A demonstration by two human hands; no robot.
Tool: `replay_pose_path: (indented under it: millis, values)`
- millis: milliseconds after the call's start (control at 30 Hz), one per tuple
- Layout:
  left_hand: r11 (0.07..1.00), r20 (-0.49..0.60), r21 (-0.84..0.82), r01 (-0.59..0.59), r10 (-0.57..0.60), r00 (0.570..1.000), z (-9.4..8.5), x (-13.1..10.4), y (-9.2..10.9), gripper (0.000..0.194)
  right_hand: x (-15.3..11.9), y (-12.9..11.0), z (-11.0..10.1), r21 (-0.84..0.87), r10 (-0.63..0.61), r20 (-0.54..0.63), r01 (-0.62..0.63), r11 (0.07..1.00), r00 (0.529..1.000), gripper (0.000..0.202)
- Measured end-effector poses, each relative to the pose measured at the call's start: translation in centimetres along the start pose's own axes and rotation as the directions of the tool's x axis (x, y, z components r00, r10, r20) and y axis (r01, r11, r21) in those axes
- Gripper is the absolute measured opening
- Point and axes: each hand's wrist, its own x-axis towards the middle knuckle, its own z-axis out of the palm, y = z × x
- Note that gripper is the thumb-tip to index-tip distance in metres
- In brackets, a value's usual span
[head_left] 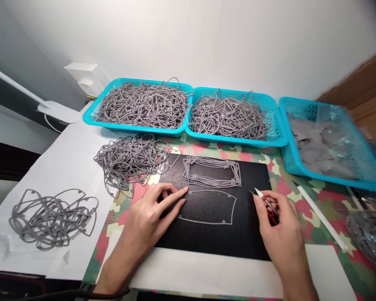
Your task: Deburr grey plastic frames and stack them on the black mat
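A single thin grey rubber gasket (207,224), a rounded four-sided loop with small tabs, lies flat on a black board (253,234). My left hand (153,209) rests at its left end; thumb and index finger are stretched out with a gap between them, covering that end. In my right hand (277,225), to the right of the board's middle, is a pair of small snips (268,201) with metal blades and a red part; the blade tips point left, apart from the gasket. Just behind the loop sits a neat stack of gaskets (213,182).
Tangled gaskets (131,159) are heaped left of the board, with a looser pile (54,217) on white paper. Behind stand blue baskets of gaskets (138,127) (235,141) and one (332,180) with grey pieces in plastic. A white strip (322,219) lies at right.
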Motion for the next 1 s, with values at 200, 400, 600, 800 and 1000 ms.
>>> replay_pose_path:
  millis: [200,400,600,800,1000]
  values:
    - [0.998,-0.020,-0.057,0.017,-0.018,1.000,-0.2,-0.1,-0.1,0.018,0.3,-0.3,-0.3,-0.092,-0.128,-0.029,0.124,0.988,0.991,0.049]
    - [0.994,0.041,-0.085,0.075,-0.072,0.997,0.2,-0.2,-0.6,0.006,0.0,-1.5,0.0,-0.106,-0.279,-0.049,0.273,0.956,0.959,0.041]
    - [0.988,0.087,-0.127,0.094,-0.083,0.993,0.2,0.3,-1.0,0.009,-0.4,-2.9,1.8,0.014,-0.361,0.086,0.361,0.932,0.929,0.024]
    - [0.992,0.036,-0.119,0.046,-0.042,0.998,1.0,0.2,-1.0,0.014,-0.6,-3.5,2.5,0.004,-0.438,0.112,0.440,0.898,0.892,0.027]
    - [0.989,0.024,-0.145,0.037,-0.034,0.999,0.6,1.6,-0.2,0.020,0.9,-3.6,1.5,0.061,-0.434,0.065,0.431,0.900,0.899,0.027]
